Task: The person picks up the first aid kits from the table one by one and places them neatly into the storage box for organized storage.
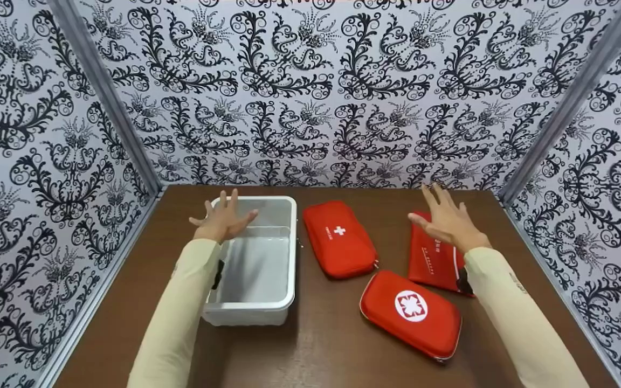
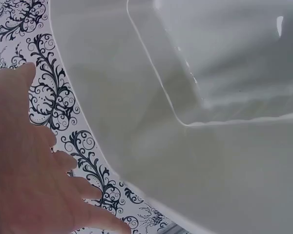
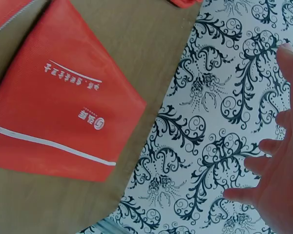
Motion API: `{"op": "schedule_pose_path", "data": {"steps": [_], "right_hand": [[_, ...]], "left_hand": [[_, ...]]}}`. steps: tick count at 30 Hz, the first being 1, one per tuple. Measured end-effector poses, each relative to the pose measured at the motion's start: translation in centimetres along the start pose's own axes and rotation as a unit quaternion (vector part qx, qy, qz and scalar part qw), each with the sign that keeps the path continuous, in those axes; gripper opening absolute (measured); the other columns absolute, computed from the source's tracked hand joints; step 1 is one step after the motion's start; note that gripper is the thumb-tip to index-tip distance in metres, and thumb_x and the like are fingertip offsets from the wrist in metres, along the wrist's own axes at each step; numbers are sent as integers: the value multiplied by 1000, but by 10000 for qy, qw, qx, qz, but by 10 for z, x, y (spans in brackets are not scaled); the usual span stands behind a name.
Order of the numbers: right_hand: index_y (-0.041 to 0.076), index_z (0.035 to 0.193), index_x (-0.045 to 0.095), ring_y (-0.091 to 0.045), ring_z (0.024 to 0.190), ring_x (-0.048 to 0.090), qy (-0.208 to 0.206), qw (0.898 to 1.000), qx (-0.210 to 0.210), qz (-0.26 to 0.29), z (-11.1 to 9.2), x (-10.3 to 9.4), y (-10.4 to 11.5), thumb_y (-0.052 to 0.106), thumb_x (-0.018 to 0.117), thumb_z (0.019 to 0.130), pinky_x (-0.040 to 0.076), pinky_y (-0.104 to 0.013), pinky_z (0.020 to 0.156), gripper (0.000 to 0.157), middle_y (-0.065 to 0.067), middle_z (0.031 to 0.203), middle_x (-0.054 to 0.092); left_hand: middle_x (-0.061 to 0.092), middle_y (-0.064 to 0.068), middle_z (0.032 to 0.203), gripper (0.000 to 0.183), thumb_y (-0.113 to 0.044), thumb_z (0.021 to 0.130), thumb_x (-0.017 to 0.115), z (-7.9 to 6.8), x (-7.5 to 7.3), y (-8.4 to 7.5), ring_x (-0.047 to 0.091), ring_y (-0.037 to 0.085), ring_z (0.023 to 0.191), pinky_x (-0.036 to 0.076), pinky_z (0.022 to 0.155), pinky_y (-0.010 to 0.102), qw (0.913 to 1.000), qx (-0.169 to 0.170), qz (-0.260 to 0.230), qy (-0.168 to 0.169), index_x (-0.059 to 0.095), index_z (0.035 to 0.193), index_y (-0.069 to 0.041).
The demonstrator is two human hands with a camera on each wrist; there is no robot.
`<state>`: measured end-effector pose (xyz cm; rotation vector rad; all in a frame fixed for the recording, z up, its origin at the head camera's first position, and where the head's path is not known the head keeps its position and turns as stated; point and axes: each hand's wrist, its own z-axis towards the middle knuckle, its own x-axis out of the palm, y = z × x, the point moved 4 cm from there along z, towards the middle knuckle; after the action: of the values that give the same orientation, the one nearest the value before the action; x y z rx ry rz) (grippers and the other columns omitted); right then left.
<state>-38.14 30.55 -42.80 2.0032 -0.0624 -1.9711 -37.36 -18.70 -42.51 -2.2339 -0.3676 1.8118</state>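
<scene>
My left hand [image 1: 221,220] hovers with spread fingers over the left rim of a white plastic bin [image 1: 256,269]; in the left wrist view the bin's wall [image 2: 136,107] fills most of the picture and the hand [image 2: 34,170] holds nothing. Fingers splayed, my right hand [image 1: 448,218] is above a flat red pouch [image 1: 432,258] with white lettering, partly hidden by the hand and sleeve. The right wrist view shows that pouch [image 3: 78,97] lying apart from the hand [image 3: 278,161]. Between the hands lie a red case with a white cross [image 1: 339,237] and a red case with a round white emblem [image 1: 413,312].
The brown tabletop [image 1: 321,345] carries all these things. Patterned walls [image 1: 316,97] in black and white enclose it at the back and both sides, with grey metal posts [image 1: 108,102] at the corners.
</scene>
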Motion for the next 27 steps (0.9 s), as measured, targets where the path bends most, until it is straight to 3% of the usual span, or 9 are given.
{"op": "schedule_pose_path", "data": {"steps": [6,8,13,19,23,27], "right_hand": [[10,162,7,-56,146,19,46,9999,-100,-28,-9,10,1,71,37,97,12,-77,115,94,-27,166,6],[9,162,9,-59,142,25,65,9999,-143,-28,-12,13,2,70,38,97,15,-77,115,94,-28,165,9],[8,161,12,-60,138,33,112,9997,-221,77,-18,22,4,64,48,97,23,-74,114,93,-30,162,18],[8,161,17,-60,131,42,456,9983,-294,214,-25,33,4,61,55,94,35,-73,108,93,-32,159,24],[8,160,18,-58,129,46,774,9954,-353,435,-33,40,5,58,59,93,37,-71,107,93,-33,160,21],[7,160,20,-52,126,52,1017,9915,-418,695,-39,46,7,55,65,91,40,-68,106,95,-32,159,23]], "left_hand": [[-17,22,165,93,-71,98,30,-4,2,13,-14,58,146,-2,102,88,9989,-18,-242,413,-11,161,-17],[-16,26,164,92,-69,99,30,-4,1,16,-12,59,146,-1,105,86,9983,116,-331,465,-11,161,-13],[-5,35,162,87,-58,104,30,-6,-1,26,2,66,142,6,117,75,9971,544,-410,351,-4,159,2],[7,35,162,86,-55,105,32,-13,1,39,17,57,146,16,123,62,9953,738,-614,139,2,158,5],[12,32,162,87,-59,104,29,-16,3,47,19,53,147,18,123,62,9954,653,-704,46,3,159,4],[8,30,164,89,-62,103,25,-19,2,55,15,52,149,14,124,62,9937,524,-991,100,0,159,3]]}}
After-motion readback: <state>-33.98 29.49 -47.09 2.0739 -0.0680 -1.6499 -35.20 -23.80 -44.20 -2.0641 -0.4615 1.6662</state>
